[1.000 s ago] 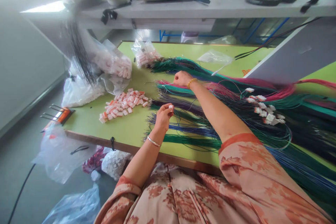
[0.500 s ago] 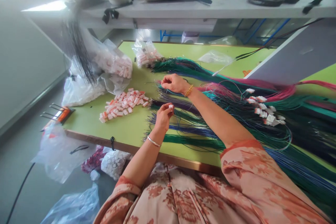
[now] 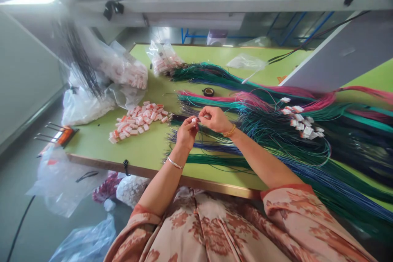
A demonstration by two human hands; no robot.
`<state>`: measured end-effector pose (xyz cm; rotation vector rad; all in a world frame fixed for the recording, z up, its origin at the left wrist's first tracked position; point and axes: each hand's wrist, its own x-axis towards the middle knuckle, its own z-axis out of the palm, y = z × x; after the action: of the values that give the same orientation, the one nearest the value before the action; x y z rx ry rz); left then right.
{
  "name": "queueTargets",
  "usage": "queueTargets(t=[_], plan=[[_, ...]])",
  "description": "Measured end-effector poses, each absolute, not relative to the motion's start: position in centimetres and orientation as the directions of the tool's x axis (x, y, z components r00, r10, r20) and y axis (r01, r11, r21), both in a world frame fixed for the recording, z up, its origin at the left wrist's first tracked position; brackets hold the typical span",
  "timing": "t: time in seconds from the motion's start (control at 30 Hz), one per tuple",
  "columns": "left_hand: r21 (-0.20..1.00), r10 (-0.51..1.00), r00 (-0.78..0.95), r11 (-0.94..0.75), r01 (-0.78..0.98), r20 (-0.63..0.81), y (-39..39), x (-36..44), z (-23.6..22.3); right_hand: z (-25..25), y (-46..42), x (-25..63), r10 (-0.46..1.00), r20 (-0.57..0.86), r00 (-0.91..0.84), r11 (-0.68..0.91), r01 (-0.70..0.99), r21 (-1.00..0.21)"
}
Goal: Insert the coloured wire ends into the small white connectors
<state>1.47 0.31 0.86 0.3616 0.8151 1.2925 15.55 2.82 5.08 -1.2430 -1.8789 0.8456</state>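
Observation:
Over the wire bundles my two hands meet, fingertips almost touching. My left hand [image 3: 186, 134] is closed in a pinch around a small white connector housing [image 3: 194, 120]. Right beside it my right hand [image 3: 215, 119] pinches what looks like a thin wire end at the connector; the tip is mostly hidden by the fingers. Beneath the hands lie bundles of green, blue and dark wires [image 3: 221, 157], and a pink and teal bundle [image 3: 211, 99] runs just behind. Left of them is a loose pile of white and orange connector housings [image 3: 138, 120].
Wired connectors [image 3: 302, 120] lie in a cluster on the wires to the right. A roll of black tape [image 3: 208, 91] sits behind my hands. Bags of connectors [image 3: 164, 57] stand at the back left. A white shelf [image 3: 190, 4] overhangs the green table [image 3: 92, 143].
My right hand has come from the pink and teal bundle toward me, to the connector in my left hand. The tape roll is now uncovered. The view has shifted slightly.

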Motion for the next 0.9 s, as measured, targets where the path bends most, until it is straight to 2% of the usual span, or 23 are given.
queueTargets(t=[0.5, 0.9], plan=[[0.657, 0.937, 0.080, 0.298, -0.693, -0.341, 0.3, 1.3, 1.1, 2.9, 2.5, 15.8, 0.872, 0.366, -0.325, 0.489, 0.585, -0.647], [0.735, 0.946, -0.002, 0.250, -0.630, -0.324, 0.1, 1.6, 0.7, 1.7, 2.4, 15.6, 0.868, 0.371, -0.329, 0.496, 0.568, -0.657]])
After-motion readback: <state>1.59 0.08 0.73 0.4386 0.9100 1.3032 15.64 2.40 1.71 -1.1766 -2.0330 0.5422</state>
